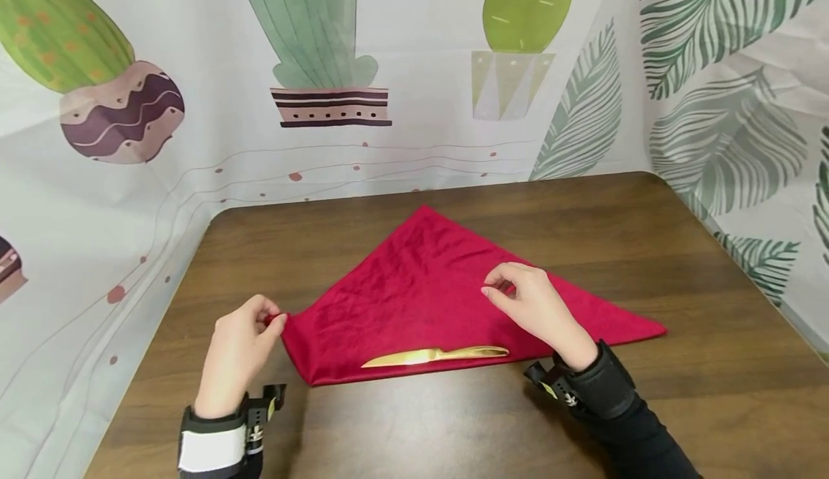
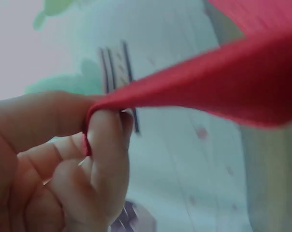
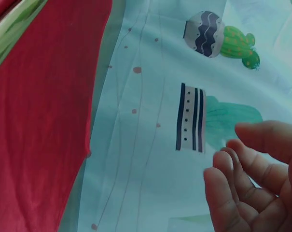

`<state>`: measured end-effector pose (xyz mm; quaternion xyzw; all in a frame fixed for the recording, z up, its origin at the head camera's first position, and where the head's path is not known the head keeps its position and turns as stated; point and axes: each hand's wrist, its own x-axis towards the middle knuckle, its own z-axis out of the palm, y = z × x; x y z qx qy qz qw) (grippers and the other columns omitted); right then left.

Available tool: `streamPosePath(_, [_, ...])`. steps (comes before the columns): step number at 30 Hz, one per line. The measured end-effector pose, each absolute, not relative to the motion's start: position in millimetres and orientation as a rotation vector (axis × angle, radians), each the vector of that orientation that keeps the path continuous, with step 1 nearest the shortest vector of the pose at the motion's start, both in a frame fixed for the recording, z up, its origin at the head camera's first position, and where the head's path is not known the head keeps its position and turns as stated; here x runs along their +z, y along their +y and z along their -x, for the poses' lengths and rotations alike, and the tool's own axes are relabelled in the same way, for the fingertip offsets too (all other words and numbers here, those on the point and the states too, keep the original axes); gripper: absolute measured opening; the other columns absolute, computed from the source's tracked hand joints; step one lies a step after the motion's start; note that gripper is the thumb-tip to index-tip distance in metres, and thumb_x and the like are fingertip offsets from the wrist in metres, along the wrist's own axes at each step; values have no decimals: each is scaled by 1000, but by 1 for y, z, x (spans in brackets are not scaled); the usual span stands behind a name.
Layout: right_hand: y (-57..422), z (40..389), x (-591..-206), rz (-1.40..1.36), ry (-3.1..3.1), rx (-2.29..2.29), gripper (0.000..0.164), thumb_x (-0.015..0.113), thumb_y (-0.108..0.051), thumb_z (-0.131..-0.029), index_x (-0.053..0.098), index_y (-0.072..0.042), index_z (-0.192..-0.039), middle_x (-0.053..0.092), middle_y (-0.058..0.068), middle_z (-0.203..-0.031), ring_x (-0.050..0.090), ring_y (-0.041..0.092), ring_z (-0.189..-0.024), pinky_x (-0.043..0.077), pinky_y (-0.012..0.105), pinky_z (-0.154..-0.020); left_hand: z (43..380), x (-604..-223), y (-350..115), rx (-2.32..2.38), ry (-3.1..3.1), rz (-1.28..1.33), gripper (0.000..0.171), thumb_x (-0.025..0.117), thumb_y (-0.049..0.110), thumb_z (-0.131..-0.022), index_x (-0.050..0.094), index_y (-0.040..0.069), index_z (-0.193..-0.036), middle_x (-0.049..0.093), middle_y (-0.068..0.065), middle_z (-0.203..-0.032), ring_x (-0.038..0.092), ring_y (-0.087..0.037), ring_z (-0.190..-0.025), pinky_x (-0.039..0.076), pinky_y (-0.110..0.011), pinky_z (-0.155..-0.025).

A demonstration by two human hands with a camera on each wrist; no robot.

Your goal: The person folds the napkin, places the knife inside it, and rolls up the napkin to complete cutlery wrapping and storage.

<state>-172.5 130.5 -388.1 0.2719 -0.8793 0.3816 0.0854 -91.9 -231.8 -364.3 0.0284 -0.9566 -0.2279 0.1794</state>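
A red satin napkin (image 1: pixel 401 285), folded into a triangle, lies on the brown table with its peak at the far side. My left hand (image 1: pixel 242 349) pinches its left corner between thumb and fingers and holds it up off the table; the left wrist view shows the cloth (image 2: pixel 184 89) stretched taut from the fingertips. Along the near folded edge lies a golden knife (image 1: pixel 434 355), blade to the left. Over the right half of the napkin hovers my right hand (image 1: pixel 534 303), fingers loosely bent and nothing between them, as the right wrist view also shows.
The wooden table (image 1: pixel 414 436) runs back to a white curtain (image 1: pixel 434 33) printed with potted cacti and leaves. The napkin's right corner (image 1: pixel 650 329) points toward the table's right side. Each wrist wears a black strap with a small camera.
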Motion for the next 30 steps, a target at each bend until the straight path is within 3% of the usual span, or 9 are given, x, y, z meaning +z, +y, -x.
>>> streamPosePath(12, [91, 155, -379, -925, -2541, 1296, 12, 69, -9, -75, 64, -7, -85, 60, -4, -79, 55, 8, -71, 48, 24, -60, 112, -357, -149, -782, -2614, 156, 8, 69, 8, -74, 61, 8, -74, 57, 0, -61, 49, -10, -52, 40, -29, -50])
streamPosePath(21, [62, 143, -389, -1076, -2606, 1448, 36, 70, -13, -75, 57, 1, -106, 61, 5, -85, 59, 12, -75, 49, 23, -61, 117, -373, -110, -895, -2647, 373, 12, 72, 9, -72, 60, 9, -76, 61, 0, -66, 50, -7, -54, 44, -20, -52])
streamPosePath(30, [58, 139, -394, -1083, -2531, 1442, 27, 68, -11, -76, 60, -3, -100, 62, 1, -85, 58, 8, -72, 49, 23, -61, 114, -378, -96, -1090, -2575, 495, 13, 71, 10, -73, 60, 7, -78, 61, 1, -69, 50, -4, -53, 44, -17, -51])
